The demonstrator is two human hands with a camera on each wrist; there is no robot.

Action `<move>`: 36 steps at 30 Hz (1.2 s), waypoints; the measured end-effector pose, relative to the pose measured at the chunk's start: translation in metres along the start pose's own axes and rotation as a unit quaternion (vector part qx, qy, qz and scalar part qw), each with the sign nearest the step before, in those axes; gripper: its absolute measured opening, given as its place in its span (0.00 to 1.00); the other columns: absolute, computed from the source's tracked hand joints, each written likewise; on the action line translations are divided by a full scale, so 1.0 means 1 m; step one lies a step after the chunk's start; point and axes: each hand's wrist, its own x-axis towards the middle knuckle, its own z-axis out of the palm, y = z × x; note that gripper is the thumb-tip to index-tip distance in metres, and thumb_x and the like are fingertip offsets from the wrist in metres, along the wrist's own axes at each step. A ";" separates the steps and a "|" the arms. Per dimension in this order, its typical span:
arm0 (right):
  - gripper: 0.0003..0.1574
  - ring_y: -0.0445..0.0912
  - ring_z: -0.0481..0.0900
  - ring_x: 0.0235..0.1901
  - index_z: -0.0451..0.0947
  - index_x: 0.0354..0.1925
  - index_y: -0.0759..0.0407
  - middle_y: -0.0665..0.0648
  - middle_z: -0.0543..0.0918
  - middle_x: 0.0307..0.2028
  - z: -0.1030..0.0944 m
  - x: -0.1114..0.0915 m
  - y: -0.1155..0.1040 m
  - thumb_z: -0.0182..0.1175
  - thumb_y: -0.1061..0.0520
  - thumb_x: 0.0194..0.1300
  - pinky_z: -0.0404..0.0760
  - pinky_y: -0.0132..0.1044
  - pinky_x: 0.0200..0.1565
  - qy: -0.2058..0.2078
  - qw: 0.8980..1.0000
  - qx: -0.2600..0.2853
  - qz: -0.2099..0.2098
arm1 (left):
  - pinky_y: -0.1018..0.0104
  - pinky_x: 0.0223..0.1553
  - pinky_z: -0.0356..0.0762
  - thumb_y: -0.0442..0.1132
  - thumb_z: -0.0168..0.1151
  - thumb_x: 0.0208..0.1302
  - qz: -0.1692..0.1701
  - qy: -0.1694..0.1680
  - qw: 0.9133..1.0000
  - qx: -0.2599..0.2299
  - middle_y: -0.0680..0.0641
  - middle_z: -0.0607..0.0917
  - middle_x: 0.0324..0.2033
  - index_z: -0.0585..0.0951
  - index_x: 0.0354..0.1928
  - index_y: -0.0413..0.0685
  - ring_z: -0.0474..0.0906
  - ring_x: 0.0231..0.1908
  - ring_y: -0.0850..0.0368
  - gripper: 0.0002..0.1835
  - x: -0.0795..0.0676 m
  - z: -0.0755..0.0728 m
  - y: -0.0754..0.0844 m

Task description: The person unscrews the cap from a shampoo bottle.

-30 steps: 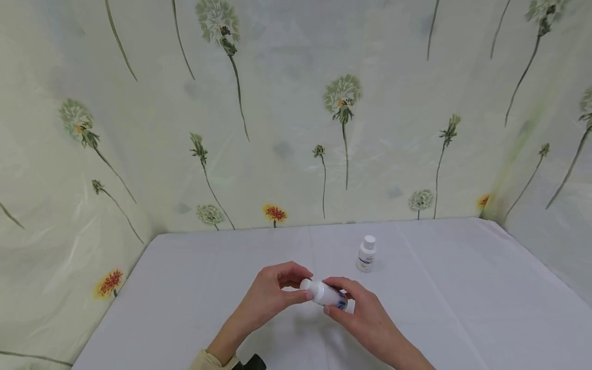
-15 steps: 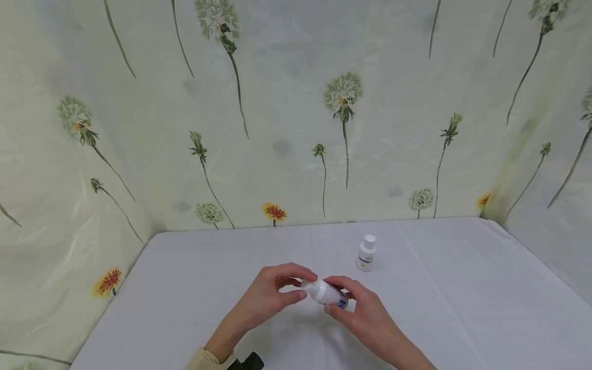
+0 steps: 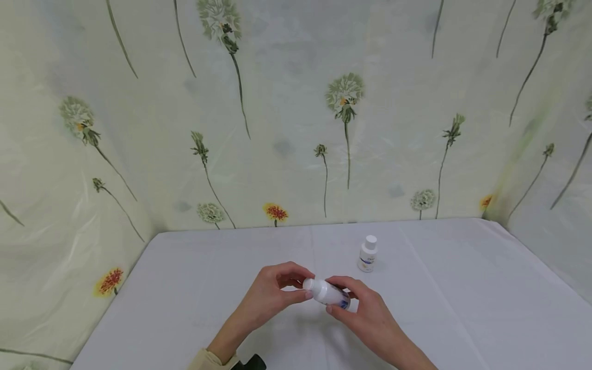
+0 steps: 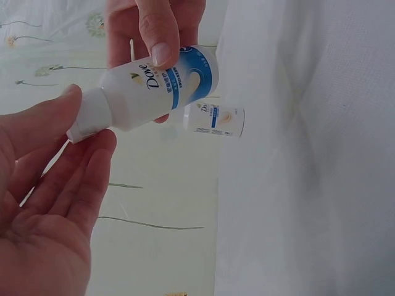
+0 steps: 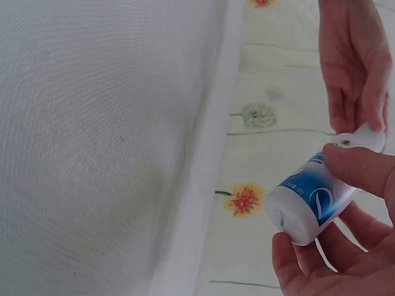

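A small white Dove bottle (image 4: 139,92) with a blue label is held tilted above the table, its white cap (image 4: 91,115) toward the left. My left hand (image 3: 273,290) pinches the cap between thumb and fingers. Around the body of the bottle, my right hand (image 3: 363,313) keeps its grip, with the thumb across the label and the fingers beneath, as the right wrist view shows. A second white Dove bottle (image 3: 367,254), capped and upright, stands on the table beyond the right hand; the left wrist view shows its label too.
The table wears a white cloth (image 3: 208,267) with faint creases. Behind it and along both sides hangs a pale curtain (image 3: 287,103) printed with dandelions and orange flowers. A black object (image 3: 253,363) sits at the left cuff.
The left fingers lifted over the cap half a second ago and now pinch its sides again. The right hand and bottle stay almost in place, and the standing bottle is unmoved.
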 end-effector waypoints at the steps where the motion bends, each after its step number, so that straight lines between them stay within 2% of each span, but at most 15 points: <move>1: 0.28 0.43 0.76 0.45 0.79 0.52 0.40 0.44 0.80 0.47 0.000 0.000 0.000 0.73 0.60 0.55 0.76 0.47 0.50 0.000 1.000 -0.001 0.001 | 0.62 0.46 0.80 0.34 0.74 0.56 -0.004 0.002 1.000 0.000 0.54 0.86 0.40 0.86 0.44 0.54 0.82 0.40 0.54 0.14 0.000 0.001 0.000; 10: 0.28 0.43 0.76 0.45 0.79 0.52 0.40 0.43 0.81 0.47 0.000 0.000 0.000 0.73 0.60 0.55 0.76 0.48 0.50 0.000 1.000 -0.005 -0.003 | 0.58 0.44 0.81 0.36 0.74 0.56 -0.015 0.009 1.000 -0.003 0.54 0.86 0.40 0.85 0.45 0.44 0.83 0.38 0.53 0.14 0.000 0.002 0.001; 17: 0.28 0.44 0.76 0.44 0.79 0.52 0.41 0.44 0.81 0.47 0.000 0.001 0.001 0.73 0.60 0.55 0.76 0.49 0.50 -0.002 1.000 -0.006 0.002 | 0.61 0.46 0.80 0.37 0.72 0.58 -0.011 0.006 1.000 -0.004 0.53 0.85 0.43 0.83 0.47 0.55 0.82 0.42 0.53 0.14 -0.001 0.005 0.002; 23: 0.27 0.44 0.76 0.44 0.79 0.54 0.41 0.45 0.80 0.48 0.001 0.001 0.000 0.73 0.58 0.56 0.77 0.47 0.49 -0.006 1.000 -0.008 0.023 | 0.61 0.47 0.79 0.34 0.71 0.59 0.029 -0.015 0.999 0.010 0.55 0.83 0.49 0.84 0.50 0.55 0.78 0.50 0.57 0.17 -0.001 0.003 0.000; 26: 0.28 0.45 0.76 0.44 0.78 0.54 0.41 0.45 0.80 0.48 0.001 0.001 0.000 0.73 0.58 0.56 0.77 0.46 0.48 -0.007 1.000 -0.010 0.027 | 0.61 0.47 0.79 0.31 0.68 0.61 0.036 -0.030 0.999 0.011 0.57 0.83 0.51 0.85 0.49 0.56 0.76 0.53 0.58 0.16 -0.001 0.002 0.000; 30: 0.27 0.45 0.76 0.44 0.79 0.54 0.41 0.45 0.80 0.47 0.000 0.001 0.000 0.73 0.58 0.56 0.77 0.46 0.48 -0.006 1.000 -0.005 0.025 | 0.62 0.47 0.79 0.28 0.66 0.62 0.030 -0.038 0.999 0.009 0.56 0.84 0.49 0.85 0.50 0.54 0.77 0.51 0.57 0.17 -0.001 0.001 0.000; 36: 0.27 0.44 0.76 0.44 0.79 0.52 0.41 0.45 0.81 0.46 0.000 0.001 0.001 0.73 0.59 0.56 0.76 0.47 0.48 -0.002 1.000 -0.001 0.012 | 0.60 0.46 0.80 0.30 0.68 0.61 0.030 -0.022 0.999 0.020 0.58 0.85 0.44 0.85 0.48 0.52 0.79 0.45 0.56 0.14 0.000 0.002 -0.001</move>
